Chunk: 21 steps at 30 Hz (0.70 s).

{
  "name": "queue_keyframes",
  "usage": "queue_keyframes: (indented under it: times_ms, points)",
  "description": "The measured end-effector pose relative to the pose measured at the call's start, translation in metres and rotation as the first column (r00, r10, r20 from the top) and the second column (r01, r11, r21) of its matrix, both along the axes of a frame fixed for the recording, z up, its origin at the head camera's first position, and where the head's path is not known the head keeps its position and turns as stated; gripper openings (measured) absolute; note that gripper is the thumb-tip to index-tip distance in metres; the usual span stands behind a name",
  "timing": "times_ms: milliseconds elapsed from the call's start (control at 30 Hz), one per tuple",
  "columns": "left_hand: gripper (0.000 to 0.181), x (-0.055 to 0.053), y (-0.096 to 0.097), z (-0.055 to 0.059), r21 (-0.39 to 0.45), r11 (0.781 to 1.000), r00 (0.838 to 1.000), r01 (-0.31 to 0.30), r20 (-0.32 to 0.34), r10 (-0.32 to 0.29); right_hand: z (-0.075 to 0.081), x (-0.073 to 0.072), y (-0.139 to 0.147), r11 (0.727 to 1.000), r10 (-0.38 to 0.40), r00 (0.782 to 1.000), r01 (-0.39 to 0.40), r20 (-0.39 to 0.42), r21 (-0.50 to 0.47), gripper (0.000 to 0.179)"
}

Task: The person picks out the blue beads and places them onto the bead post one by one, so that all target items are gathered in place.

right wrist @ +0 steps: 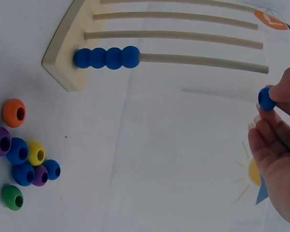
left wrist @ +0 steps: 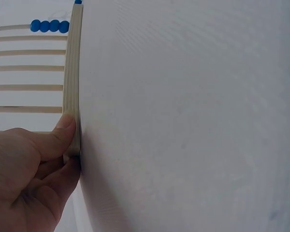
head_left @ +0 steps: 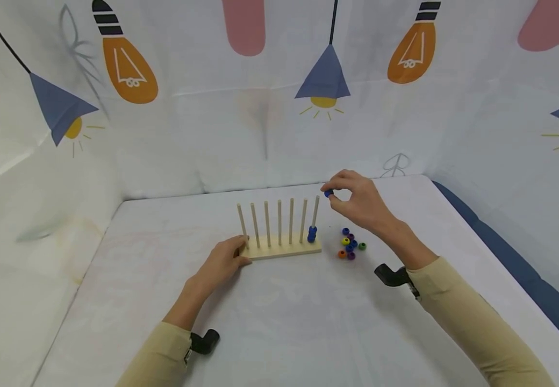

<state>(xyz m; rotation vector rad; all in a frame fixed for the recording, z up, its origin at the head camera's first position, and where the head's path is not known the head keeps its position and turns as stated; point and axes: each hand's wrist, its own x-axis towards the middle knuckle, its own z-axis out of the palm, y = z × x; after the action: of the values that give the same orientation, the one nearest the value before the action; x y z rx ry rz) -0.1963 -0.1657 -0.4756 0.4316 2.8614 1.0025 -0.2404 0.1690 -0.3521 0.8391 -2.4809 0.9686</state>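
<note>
A pale wooden base (head_left: 284,251) with several upright pegs stands on the table. Blue beads (right wrist: 106,57) are stacked at the foot of its rightmost peg (right wrist: 203,62); the other pegs in view are bare. My left hand (head_left: 223,260) grips the base at its left end, the thumb (left wrist: 65,126) along the front edge. Between thumb and fingertips my right hand (head_left: 359,201) pinches a single blue bead (right wrist: 267,99). That bead is just beside the tip of the rightmost peg, apart from it, with its hole showing in the right wrist view.
To the right of the base lies a loose group of beads: an orange one (right wrist: 14,113), a yellow one (right wrist: 36,153), a green one (right wrist: 12,197), plus several blue and purple. A white cloth wall (head_left: 221,134) with printed lamps rises behind the table (head_left: 279,322).
</note>
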Motion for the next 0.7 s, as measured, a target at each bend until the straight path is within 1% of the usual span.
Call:
queue_keyframes:
  times_ms: [233, 333, 533, 700]
  points:
    - [0.051, -0.001, 0.000, 0.000, -0.008, 1.000, 1.000, 0.006, -0.009, -0.006, 0.004, 0.002, -0.005, 0.999, 0.034, 0.999, -0.034, 0.003, -0.024, 0.023]
    - [0.052, -0.001, 0.000, 0.001, -0.007, 1.000, 1.000, 0.013, -0.014, -0.013, 0.004, 0.003, -0.008, 0.999, 0.042, 0.999, -0.042, 0.000, -0.031, 0.022]
    - [0.058, 0.001, 0.001, 0.002, 0.001, 1.000, 1.000, 0.003, 0.000, -0.003, 0.005, 0.003, -0.014, 0.997, 0.073, 0.997, -0.073, -0.009, -0.033, 0.021]
    - [0.058, 0.001, 0.000, 0.003, 0.003, 1.000, 1.000, 0.001, 0.005, -0.001, 0.003, 0.004, -0.017, 0.997, 0.076, 0.997, -0.077, -0.010, -0.029, 0.023]
